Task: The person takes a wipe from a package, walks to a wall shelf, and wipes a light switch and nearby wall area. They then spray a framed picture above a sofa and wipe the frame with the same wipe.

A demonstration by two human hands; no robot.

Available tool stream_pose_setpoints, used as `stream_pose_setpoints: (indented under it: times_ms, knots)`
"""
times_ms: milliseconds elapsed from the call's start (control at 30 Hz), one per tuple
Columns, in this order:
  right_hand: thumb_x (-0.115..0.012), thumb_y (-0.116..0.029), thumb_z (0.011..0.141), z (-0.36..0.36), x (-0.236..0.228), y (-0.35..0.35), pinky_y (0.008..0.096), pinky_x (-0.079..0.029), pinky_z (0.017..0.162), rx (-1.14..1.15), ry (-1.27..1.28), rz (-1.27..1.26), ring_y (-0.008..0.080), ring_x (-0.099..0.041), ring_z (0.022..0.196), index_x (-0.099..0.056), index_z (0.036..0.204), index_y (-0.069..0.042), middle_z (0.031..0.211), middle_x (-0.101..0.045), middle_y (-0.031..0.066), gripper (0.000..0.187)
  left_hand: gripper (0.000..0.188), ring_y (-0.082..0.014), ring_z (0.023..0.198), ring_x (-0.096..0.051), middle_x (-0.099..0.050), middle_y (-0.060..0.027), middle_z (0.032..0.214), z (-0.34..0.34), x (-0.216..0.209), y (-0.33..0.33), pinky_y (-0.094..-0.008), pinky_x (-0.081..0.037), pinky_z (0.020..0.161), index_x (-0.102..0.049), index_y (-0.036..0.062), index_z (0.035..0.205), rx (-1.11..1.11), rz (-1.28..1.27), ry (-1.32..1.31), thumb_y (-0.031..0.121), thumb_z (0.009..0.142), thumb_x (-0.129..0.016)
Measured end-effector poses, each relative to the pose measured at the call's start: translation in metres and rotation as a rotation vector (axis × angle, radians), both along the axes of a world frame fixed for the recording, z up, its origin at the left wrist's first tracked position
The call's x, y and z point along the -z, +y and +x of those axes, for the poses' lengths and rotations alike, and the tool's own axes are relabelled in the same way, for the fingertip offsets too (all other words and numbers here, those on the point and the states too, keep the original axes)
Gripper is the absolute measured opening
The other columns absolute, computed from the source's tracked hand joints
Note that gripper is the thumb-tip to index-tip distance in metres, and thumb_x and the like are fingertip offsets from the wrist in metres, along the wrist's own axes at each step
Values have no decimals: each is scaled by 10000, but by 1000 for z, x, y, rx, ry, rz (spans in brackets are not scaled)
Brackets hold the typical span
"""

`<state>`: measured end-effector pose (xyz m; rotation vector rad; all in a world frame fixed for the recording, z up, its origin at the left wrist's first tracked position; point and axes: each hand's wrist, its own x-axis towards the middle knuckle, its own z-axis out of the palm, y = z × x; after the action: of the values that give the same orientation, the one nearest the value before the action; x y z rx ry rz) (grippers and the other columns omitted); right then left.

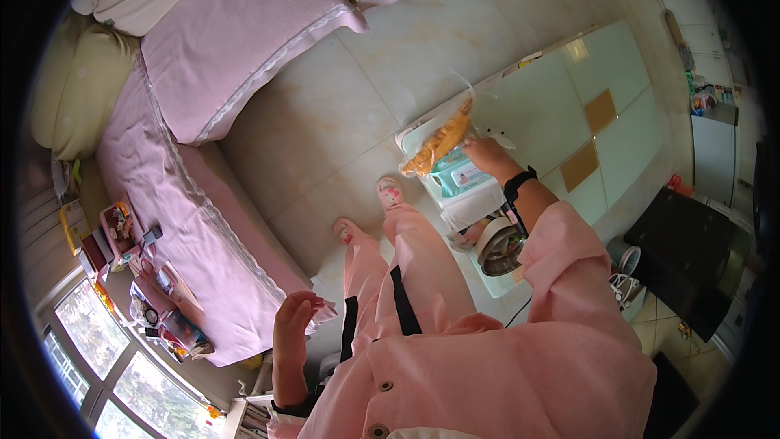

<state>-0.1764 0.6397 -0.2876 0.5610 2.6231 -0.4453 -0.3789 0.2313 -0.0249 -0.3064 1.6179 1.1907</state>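
My left hand (294,323) is raised at the lower left, beside the sofa's edge, its fingers pinched on a small thin pale piece (322,315), perhaps paper or a wrapper. Reaching over the glass table (532,102), my right hand (486,154) bends its fingers at the top corner of a teal pack of wipes (459,176). Its fingertips are partly hidden, so what they grip is unclear. Against the pack lies a clear plastic bag with orange-yellow food (441,145) inside. White tissue (471,205) sits on the near side of the pack.
A round metal bowl-like container (500,248) stands at the table's near end. A pink-covered sofa (175,195) runs along the left, with a pink basket (122,228) and several small items on it. A black-topped table (691,248) is at the right. My slippered feet (390,192) rest on tile floor.
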Motion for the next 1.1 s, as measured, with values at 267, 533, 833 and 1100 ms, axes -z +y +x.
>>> stream_pose_setpoints:
  times_ms: [267, 533, 833, 1100]
  knots:
    - [-511, -73, 721, 9, -22, 6, 430, -481, 606, -260, -119, -84, 350, -609, 696, -622, 681, -3, 753, -611, 203, 137, 146, -138, 873, -569, -596, -58, 899, -3, 5, 8, -266, -438, 829, -553, 16, 983, 20, -15, -3, 92, 885, -475]
    - [-546, -40, 707, 17, -73, 5, 416, -492, 621, -338, -291, -101, 333, -618, 706, -631, 708, 3, 764, -620, 187, 96, 139, -146, 868, -569, -596, -60, 895, -6, 9, 22, -278, -443, 836, -557, 14, 967, 73, 50, 19, 94, 888, -475]
    - [-646, -35, 690, 9, -208, 13, 328, -434, 593, 50, -66, -472, 266, -566, 661, -559, 756, -27, 724, -590, 111, 109, 169, -147, 900, -568, -604, -69, 914, -20, 8, 62, -282, -434, 850, -550, 21, 1007, 264, 182, 61, 127, 896, -481]
    - [-637, -69, 772, -35, -320, -33, 245, -390, 592, 370, 247, -910, 81, -453, 649, -514, 793, -21, 697, -511, -1, 133, 583, -220, 1106, -462, -500, -133, 1158, -39, -10, 115, -344, -367, 938, -325, -45, 1278, 603, 446, 106, 258, 851, -582]
